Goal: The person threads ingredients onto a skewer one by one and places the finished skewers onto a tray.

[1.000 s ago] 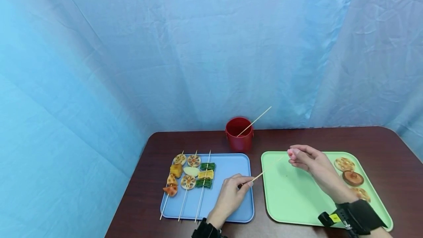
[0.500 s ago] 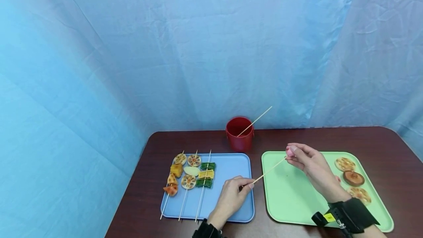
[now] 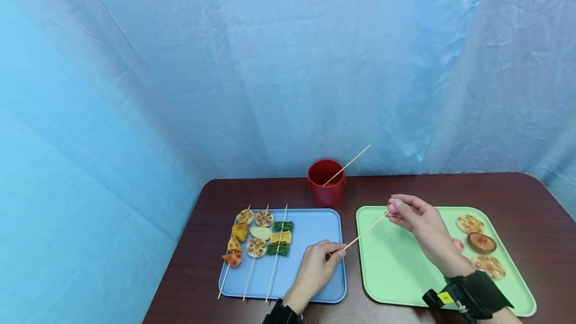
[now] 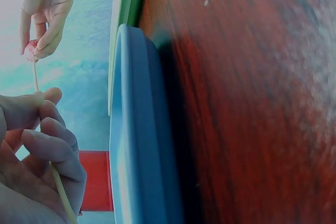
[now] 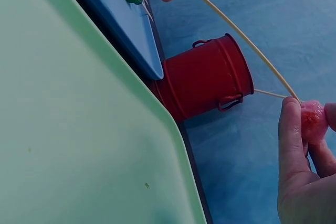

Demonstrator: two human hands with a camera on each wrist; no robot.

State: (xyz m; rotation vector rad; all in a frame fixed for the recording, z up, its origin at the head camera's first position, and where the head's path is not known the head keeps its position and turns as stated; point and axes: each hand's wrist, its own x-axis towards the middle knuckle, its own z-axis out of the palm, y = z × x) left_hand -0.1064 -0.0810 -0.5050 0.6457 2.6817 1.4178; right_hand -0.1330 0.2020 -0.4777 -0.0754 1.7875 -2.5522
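My left hand [image 3: 315, 268] pinches a thin bamboo skewer [image 3: 365, 231] between thumb and fingers over the blue tray's right side. The skewer slants up to the right, over the green tray. At its far end, my right hand [image 3: 425, 234] pinches a small pink food piece [image 5: 313, 121] between thumb and fingers. The skewer's tip meets the pink piece in the right wrist view; how deep it goes in is hidden. In the left wrist view, the skewer [image 4: 62, 195] also passes under the curled fingers of my left hand.
On the blue tray [image 3: 321, 224] lie three loaded skewers with lotus root, green and yellow pieces. The green tray [image 3: 396, 274] bears lotus slices [image 3: 470, 223], a brown round piece [image 3: 481, 243] and another pink piece [image 3: 458, 245]. Behind stands a red bucket [image 3: 326, 195] with one skewer.
My right hand has moved slightly left with the pink piece, onto the skewer's tip. The other pink piece on the green tray has come into sight. My left hand is almost still.
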